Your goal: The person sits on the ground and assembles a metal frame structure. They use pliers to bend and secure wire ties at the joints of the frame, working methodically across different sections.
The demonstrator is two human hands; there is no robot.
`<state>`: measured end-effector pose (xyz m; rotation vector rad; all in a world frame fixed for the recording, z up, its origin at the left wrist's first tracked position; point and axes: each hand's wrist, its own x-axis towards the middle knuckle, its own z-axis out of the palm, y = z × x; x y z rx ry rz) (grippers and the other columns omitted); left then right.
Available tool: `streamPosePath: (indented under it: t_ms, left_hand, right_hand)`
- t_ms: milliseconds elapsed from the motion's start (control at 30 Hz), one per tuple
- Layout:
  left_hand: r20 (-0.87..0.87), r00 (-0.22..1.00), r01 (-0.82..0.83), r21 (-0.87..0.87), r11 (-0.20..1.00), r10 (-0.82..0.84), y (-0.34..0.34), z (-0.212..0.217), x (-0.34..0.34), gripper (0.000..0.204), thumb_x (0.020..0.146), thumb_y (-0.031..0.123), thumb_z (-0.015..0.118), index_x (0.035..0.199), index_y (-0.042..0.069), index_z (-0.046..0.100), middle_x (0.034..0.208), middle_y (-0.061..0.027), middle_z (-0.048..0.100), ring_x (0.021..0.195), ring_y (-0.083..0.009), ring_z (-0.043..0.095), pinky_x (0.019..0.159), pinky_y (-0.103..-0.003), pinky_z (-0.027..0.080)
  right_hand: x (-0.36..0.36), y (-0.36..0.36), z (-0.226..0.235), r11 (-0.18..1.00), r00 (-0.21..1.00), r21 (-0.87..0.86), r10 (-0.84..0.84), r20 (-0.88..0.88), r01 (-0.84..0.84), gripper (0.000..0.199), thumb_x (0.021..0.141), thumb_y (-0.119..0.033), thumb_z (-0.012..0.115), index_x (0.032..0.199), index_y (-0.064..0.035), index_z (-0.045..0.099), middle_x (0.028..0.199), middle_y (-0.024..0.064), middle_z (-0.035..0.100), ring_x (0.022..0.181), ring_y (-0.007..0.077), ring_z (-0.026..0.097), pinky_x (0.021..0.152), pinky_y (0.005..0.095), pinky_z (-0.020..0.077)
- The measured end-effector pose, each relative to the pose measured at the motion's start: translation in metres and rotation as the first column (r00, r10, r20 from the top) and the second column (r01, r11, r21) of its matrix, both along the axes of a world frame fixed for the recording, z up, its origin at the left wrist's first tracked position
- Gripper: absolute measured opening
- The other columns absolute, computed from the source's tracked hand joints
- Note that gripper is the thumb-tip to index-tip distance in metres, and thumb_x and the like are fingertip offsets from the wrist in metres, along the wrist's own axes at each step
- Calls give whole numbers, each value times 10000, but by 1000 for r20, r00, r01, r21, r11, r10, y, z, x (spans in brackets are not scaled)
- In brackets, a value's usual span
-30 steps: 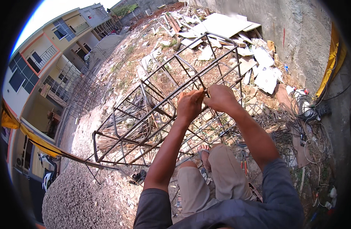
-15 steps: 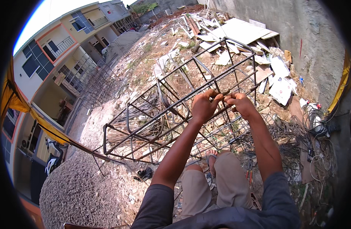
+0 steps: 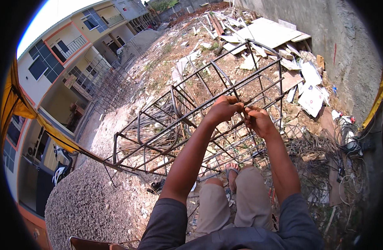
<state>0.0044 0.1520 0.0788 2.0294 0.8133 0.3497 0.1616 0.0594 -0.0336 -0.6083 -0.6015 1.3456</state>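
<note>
A long cage of dark steel reinforcing bars [image 3: 173,100] with bent square ties lies slantwise before me, raised off the ground. My left hand [image 3: 223,110] is over the cage's near side, its fingers pinched together. Close beside it, my right hand [image 3: 259,121] is also closed, thumb and fingertips meeting those of the left around one spot by a bar. Whatever they pinch is too small and too hidden to make out. Both forearms cross over the near bars.
Loose rods [image 3: 147,135] lie beneath and beyond the cage. A gravel heap [image 3: 85,204] rises at lower left. Broken white boards [image 3: 274,33] are piled by the concrete wall [image 3: 345,46]. Tangled thin wire [image 3: 312,146] lies at right. My sandalled foot [image 3: 232,177] is below the cage.
My right hand has turned and dropped slightly, its fingers now closer to the left hand's. The left hand stays pinched at nearly the same spot. The view has shifted a little.
</note>
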Motion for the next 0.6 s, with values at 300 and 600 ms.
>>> streamPosePath:
  t_ms: [300,600]
  left_hand:
    - [16,999,-32,34,999,31,-2,-1,-2,336,933,300,731,1104,13,771,839,-42,748,620,-69,571,565,-276,469]
    - [0,997,-76,231,970,78,-2,-14,20,320,878,335,728,1069,88,797,891,-100,776,808,-185,726,788,-340,563]
  right_hand:
    - [-34,-14,2,398,-212,819,-833,511,412,155,913,-30,655,1067,-15,674,944,139,627,855,357,651,726,422,546]
    - [-10,1,-19,254,-392,905,-837,382,341,55,949,-26,663,954,26,642,960,205,619,903,411,632,789,513,525]
